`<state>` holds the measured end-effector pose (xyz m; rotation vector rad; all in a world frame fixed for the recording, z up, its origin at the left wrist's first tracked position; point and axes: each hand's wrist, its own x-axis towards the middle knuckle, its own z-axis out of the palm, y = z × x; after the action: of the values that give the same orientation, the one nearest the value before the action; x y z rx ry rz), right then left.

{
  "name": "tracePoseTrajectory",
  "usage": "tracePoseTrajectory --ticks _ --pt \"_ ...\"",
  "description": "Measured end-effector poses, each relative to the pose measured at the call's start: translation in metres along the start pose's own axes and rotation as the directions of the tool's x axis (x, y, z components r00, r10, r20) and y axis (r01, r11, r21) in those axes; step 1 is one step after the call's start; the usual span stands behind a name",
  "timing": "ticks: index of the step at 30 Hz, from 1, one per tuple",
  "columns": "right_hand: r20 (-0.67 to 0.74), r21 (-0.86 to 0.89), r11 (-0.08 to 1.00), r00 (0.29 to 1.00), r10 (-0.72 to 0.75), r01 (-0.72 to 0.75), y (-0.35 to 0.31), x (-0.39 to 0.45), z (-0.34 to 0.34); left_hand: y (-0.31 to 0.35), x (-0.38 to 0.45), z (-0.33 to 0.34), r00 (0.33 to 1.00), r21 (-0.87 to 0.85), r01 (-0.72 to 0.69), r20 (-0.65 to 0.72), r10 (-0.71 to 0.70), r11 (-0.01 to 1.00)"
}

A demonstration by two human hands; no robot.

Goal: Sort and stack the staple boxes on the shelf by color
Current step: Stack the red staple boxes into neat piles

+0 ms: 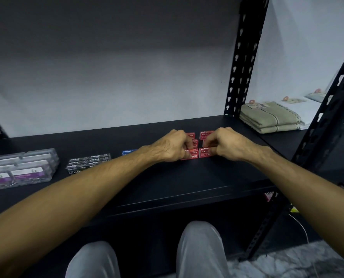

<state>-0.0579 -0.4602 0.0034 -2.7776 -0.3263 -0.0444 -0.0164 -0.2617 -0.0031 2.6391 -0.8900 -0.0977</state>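
Two hands are seen over a cluster of red staple boxes (194,155) set toward the right of the black shelf (187,183), roughly midway between its near and far edges. The left hand (172,146) is curled over the left column of the cluster, its fingers closed around a red box. The right hand (225,144) is curled over the right column, and a red box is pinched between its fingertips. The red boxes are arranged in two columns side by side, with a narrow gap between them — the nearest pair lies flat with "Staples" printed on top.

Just left of the left wrist, a blue staple box (129,152) is partly hidden behind the forearm. Farther left, black staple boxes (88,160) are laid out in a tidy block, and at the far left edge clear plastic boxes (22,167) with purple labels are stacked. Beyond the black upright post (241,57) on the right, folded beige cloth (269,119) is seen on the neighbouring shelf. Grey trouser legs (201,251) are visible at the bottom.
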Motion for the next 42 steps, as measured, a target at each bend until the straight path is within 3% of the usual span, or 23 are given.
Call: tracePoseTrajectory --ticks 26,33,42 --pt "-0.024 -0.022 1.000 1.000 -0.008 0.008 -0.004 0.000 0.002 0.000 -0.002 -0.001 1.000 0.001 -0.012 -0.012 0.012 1.000" --pt "-0.132 0.017 1.000 0.991 0.016 -0.014 0.008 0.001 -0.017 -0.010 0.002 -0.027 0.982 -0.087 0.037 -0.184 -0.052 0.995" --pt "-0.155 0.093 0.984 0.974 0.164 -0.151 0.026 0.014 -0.012 -0.018 0.013 -0.019 0.998 -0.147 0.032 -0.053 -0.040 0.989"
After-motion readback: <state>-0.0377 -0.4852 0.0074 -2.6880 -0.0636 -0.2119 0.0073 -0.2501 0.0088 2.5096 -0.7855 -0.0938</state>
